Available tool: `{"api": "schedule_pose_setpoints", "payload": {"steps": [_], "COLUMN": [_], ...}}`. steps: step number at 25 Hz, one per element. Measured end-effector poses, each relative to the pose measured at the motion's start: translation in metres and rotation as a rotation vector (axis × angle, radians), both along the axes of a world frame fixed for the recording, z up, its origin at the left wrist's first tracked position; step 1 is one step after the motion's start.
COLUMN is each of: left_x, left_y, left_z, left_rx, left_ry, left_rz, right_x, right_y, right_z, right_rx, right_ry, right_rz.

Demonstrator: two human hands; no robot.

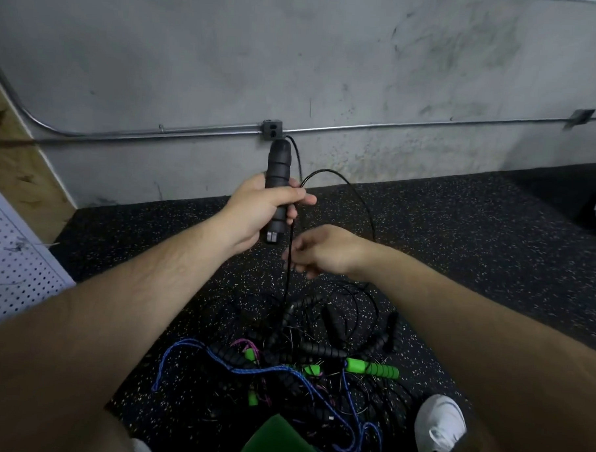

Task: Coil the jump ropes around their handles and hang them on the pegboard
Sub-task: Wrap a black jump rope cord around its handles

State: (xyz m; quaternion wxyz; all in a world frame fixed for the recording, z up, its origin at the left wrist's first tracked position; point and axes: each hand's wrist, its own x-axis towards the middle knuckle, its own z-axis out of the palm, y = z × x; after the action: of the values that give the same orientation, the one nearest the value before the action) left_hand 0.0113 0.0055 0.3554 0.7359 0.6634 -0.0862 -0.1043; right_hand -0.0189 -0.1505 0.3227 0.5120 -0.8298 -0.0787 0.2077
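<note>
My left hand point(256, 207) grips a black ribbed jump-rope handle point(278, 170) upright in front of the wall. Its thin black cord point(340, 174) arcs out from the handle's top and another strand hangs straight down past the handle's lower end. My right hand point(322, 252) sits just below and right of the handle, fingers curled at the hanging strand; whether they pinch it is unclear. On the floor below lies a tangled pile of jump ropes point(305, 349): black ribbed handles, a green foam handle point(374, 368), a blue braided rope point(259, 371) and a pink cord.
A white pegboard point(12, 254) leans at the far left beside a wooden panel. A grey wall carries a metal conduit and an outlet box point(272, 129). The floor is black speckled rubber. My white shoe point(439, 426) stands at the lower right, green fabric at the bottom.
</note>
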Motion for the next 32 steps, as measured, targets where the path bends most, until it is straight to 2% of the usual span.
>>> {"api": "schedule_pose_setpoints", "payload": {"steps": [2,4,7,9,12,14,15,16,18,21,23,25,28,30,32], "left_x": [-0.001,-0.003,-0.002,0.000,-0.004,-0.009,-0.011,-0.011,-0.007,-0.003,-0.005,-0.007,-0.002,0.001,-0.002], "left_y": [0.005,0.008,0.009,0.012,0.021,0.022,0.021,0.019,0.016,0.012,0.010,0.008,0.013,0.021,0.024], "left_z": [-0.005,-0.009,-0.010,-0.011,-0.021,-0.029,-0.032,-0.032,-0.026,-0.009,-0.001,0.002,-0.001,-0.012,-0.031], "left_rx": [0.024,0.010,-0.026,-0.032,0.054,0.170,0.209,0.222,0.195,0.125,0.103,0.081,0.025,0.080,0.230], "left_ry": [0.021,0.036,0.019,0.040,0.121,0.145,0.134,0.107,0.034,-0.031,-0.045,-0.059,-0.073,-0.042,0.013], "left_rz": [-0.016,-0.015,0.004,0.026,-0.037,-0.120,-0.125,-0.102,-0.026,0.012,-0.004,-0.015,0.043,0.056,-0.034], "right_x": [0.003,0.005,0.002,0.005,0.013,0.018,0.019,0.021,0.021,0.011,0.004,0.002,0.012,0.014,0.013], "right_y": [0.004,0.001,-0.003,-0.003,-0.007,-0.011,-0.013,-0.015,-0.017,-0.007,0.007,0.019,0.014,0.008,0.004], "right_z": [0.004,0.012,0.015,0.022,0.044,0.052,0.052,0.051,0.045,0.026,0.008,-0.002,0.006,0.026,0.049], "right_rx": [0.081,0.173,0.022,0.030,0.359,0.582,0.631,0.631,0.488,0.097,-0.001,0.003,-0.007,0.127,0.395], "right_ry": [-0.016,0.051,0.041,-0.093,-0.243,-0.276,-0.276,-0.255,-0.163,-0.032,0.006,-0.033,-0.210,-0.328,-0.388], "right_rz": [-0.064,-0.054,0.024,-0.105,-0.395,-0.481,-0.497,-0.496,-0.431,-0.110,0.037,-0.021,-0.243,-0.368,-0.427]}}
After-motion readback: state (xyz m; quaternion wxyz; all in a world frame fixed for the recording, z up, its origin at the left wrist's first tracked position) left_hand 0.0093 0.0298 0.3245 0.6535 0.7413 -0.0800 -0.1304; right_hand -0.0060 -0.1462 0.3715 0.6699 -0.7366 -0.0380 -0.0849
